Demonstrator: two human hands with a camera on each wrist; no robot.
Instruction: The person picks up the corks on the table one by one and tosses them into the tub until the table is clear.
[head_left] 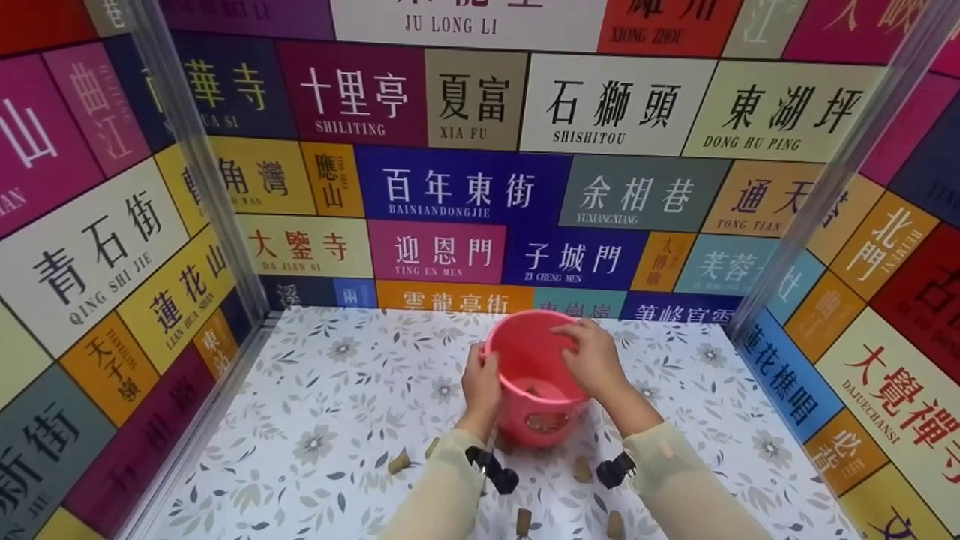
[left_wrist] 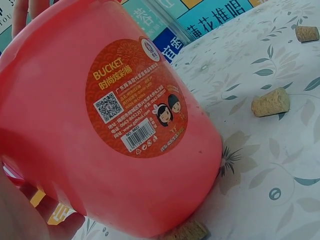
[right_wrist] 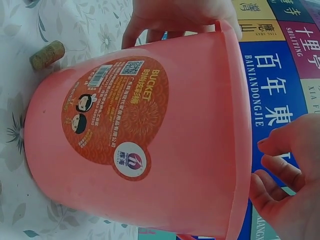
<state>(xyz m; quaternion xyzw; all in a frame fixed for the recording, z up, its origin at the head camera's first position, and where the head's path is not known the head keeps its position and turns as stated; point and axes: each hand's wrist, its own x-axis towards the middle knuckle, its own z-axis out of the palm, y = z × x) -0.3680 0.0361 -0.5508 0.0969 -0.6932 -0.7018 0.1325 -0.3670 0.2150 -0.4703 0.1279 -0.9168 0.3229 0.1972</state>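
A pink plastic bucket (head_left: 517, 420) stands on the floral cloth, tilted in the wrist views, with an orange label (left_wrist: 137, 97) on its side. My left hand (head_left: 480, 379) grips its left side at the rim; in the right wrist view that hand (right_wrist: 182, 15) shows at the top. Over the right part of the rim is my right hand (head_left: 596, 360), its fingers loosely bent above the opening and nothing visible between them. Inside the bucket lies a small brown piece (head_left: 532, 391). One cork (left_wrist: 187, 231) is close against the bucket's base.
Several corks lie around on the cloth, among them a cork (head_left: 399, 461) to the left, another cork (head_left: 583, 470) right of the bucket and a cork (head_left: 523, 521) near the front. Printed sign panels (head_left: 461, 184) wall in the back and both sides.
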